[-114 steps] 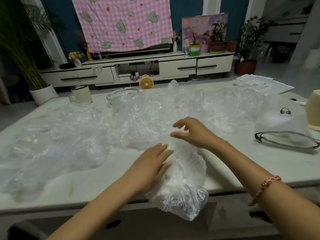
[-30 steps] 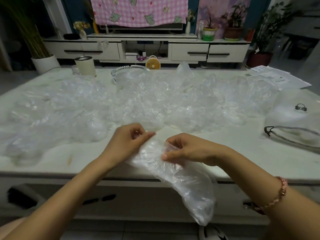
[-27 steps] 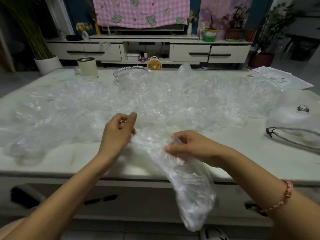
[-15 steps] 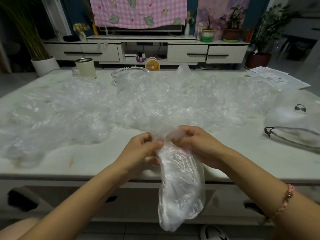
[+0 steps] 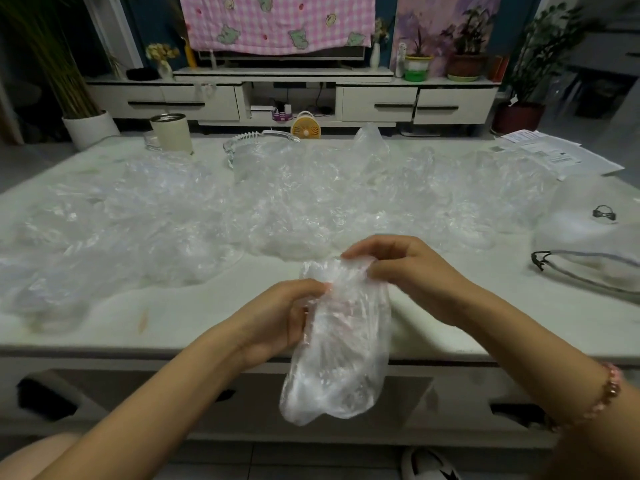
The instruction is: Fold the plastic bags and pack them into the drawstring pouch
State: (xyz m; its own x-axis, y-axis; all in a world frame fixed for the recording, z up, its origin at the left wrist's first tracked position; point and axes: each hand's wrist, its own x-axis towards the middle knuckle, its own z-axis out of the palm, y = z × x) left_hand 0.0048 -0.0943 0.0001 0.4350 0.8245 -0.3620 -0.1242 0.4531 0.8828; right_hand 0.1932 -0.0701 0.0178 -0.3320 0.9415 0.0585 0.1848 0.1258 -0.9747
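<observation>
Clear plastic bag [image 5: 337, 358] hangs crumpled btwn both hands. Its top is bunched just above the front edge of the surface [image 5: 194, 306], and its bottom droops down in front of the drawer fronts below.

Left grip [image 5: 280, 317] comes in from lower left, forearm angled up, palm turned inward twd the bag. Fingers curl round the bag's left side w/ thumb up near the rim, so it's holding the bag.

Right grip [image 5: 405, 271] comes in from the right, back of hand up, fingers curled. Thumb & fingertips pinch the gathered top edge. The two hands sit close together across the bag's mouth. There's a pink bead bracelet [image 5: 606, 393] on the right forearm.

Behind the hands a wide heap of other clear bags [image 5: 277, 202] covers most of the surface, all crumpled. The drawstring pouch [image 5: 588, 233], white w/ dark cord, lies flat at the right edge, well apart from the held bag; can't tell if anything's inside. A cream cup [image 5: 172, 133] and a glass dish [image 5: 242, 148] stand at the far side, w/ papers [image 5: 554, 154] at the far right corner.
</observation>
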